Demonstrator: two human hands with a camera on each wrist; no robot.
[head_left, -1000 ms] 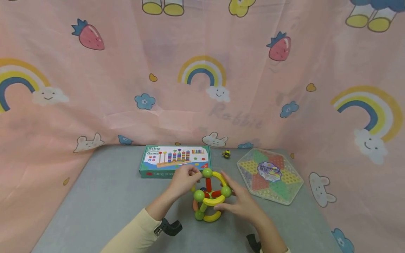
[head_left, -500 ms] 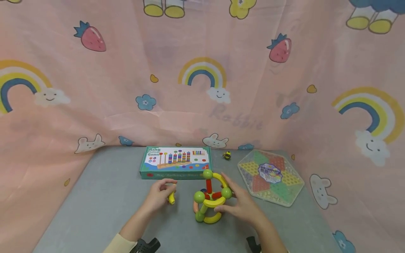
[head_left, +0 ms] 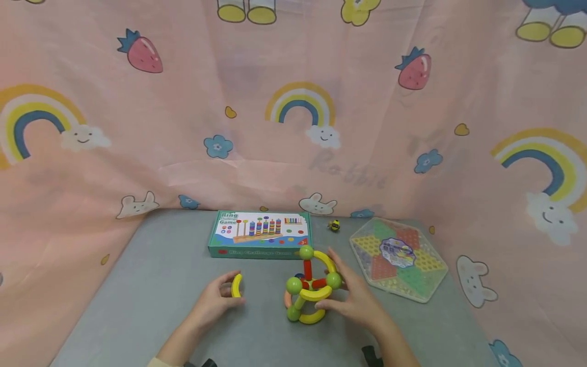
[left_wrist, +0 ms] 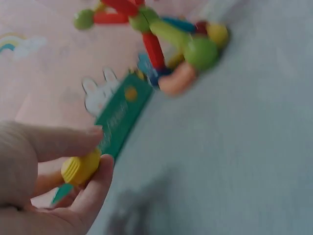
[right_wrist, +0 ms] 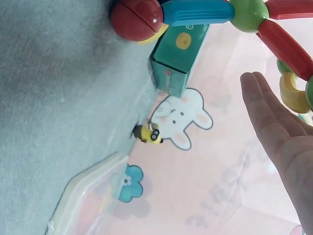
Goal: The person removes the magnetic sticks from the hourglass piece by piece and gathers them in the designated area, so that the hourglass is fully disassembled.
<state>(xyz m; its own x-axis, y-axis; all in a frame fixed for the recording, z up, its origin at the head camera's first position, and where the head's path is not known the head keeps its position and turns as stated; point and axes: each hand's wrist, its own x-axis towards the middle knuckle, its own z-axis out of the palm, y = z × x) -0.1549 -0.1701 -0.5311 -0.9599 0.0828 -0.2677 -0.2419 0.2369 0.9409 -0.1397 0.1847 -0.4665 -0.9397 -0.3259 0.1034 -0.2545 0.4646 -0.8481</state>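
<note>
My left hand [head_left: 212, 303] pinches a yellow curved magnetic stick [head_left: 236, 286] between thumb and fingers, to the left of the built figure. In the left wrist view the ridged end of that yellow stick [left_wrist: 77, 169] shows between the fingertips. The magnetic stick-and-ball figure [head_left: 294, 286] stands on the table, made of green balls, red straight sticks and yellow curved ones. Around its right side lies my right hand [head_left: 357, 300], thumb in front and fingers behind. In the right wrist view the fingers [right_wrist: 266, 105] are straight beside a red stick [right_wrist: 288, 49].
Behind the figure lies a green Ring Challenge Game box [head_left: 259, 252]. A small bee toy [head_left: 334, 226] sits right of it. The hexagonal clear-lidded game board [head_left: 399, 260] lies to the right on the grey table [head_left: 137, 306], before a printed pink cloth [head_left: 183, 168].
My left hand has drawn back left from the figure with the yellow curved stick, which now stands more upright in its fingers. The right hand stays at the figure.
</note>
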